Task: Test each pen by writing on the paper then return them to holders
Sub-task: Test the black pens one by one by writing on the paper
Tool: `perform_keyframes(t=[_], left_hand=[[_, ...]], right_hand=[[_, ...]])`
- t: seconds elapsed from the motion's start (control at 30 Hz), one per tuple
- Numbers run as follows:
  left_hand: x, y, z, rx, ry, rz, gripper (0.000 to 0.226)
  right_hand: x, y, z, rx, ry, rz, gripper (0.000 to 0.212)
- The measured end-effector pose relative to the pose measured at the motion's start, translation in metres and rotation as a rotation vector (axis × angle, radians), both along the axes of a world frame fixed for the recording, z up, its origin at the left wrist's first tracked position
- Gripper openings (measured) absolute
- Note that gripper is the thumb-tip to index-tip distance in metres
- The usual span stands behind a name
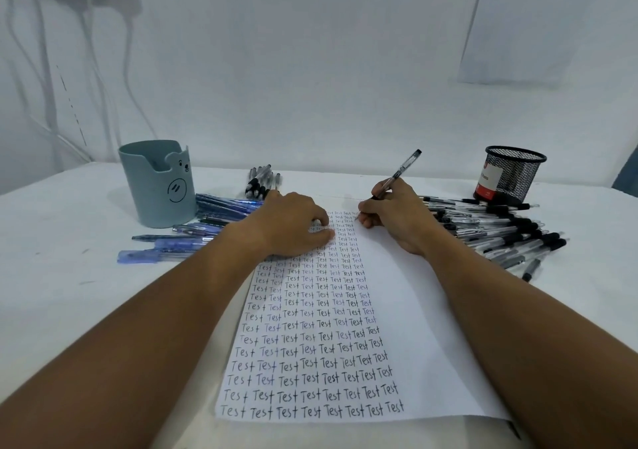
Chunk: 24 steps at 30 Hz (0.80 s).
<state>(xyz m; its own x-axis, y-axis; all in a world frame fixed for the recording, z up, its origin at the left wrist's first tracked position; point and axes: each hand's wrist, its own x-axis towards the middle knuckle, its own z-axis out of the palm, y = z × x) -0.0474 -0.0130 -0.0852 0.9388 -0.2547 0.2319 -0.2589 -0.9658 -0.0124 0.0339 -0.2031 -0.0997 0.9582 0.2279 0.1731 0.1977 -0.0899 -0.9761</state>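
While my right hand [390,213] pinches a clear pen [397,174] in its grip, tip at the top of the paper [407,310], my left hand [293,224] just beside it presses flat, fingers relaxed, black pens [500,231] heaped right, mesh holder [511,174] beyond.
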Motion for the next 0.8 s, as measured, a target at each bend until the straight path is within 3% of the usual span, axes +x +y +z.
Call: perform_keyframes(t=[0.2,0.37,0.5,0.8], left_hand=[[-0.0003,-0.0004,-0.0006,-0.002,0.006,0.002,0.042],[-0.001,-0.0001,-0.0001,-0.013,0.005,-0.002,0.042],[-0.0009,-0.0015,0.0004,-0.008,0.004,0.001,0.042],[-0.0017,-0.0016,0.0,-0.019,0.005,-0.004,0.042]], right_hand=[[-0.0011,0.0023,-0.0028,-0.115,-0.067,-0.04,0.027],[-0.0013,-0.0013,0.0018,0.029,0.012,-0.02,0.031],[-0.0033,0.0004,-0.0006,-0.11,-0.063,-0.02,0.027],[-0.0039,-0.0003,0.0009,-0.092,-0.052,-0.047,0.027]])
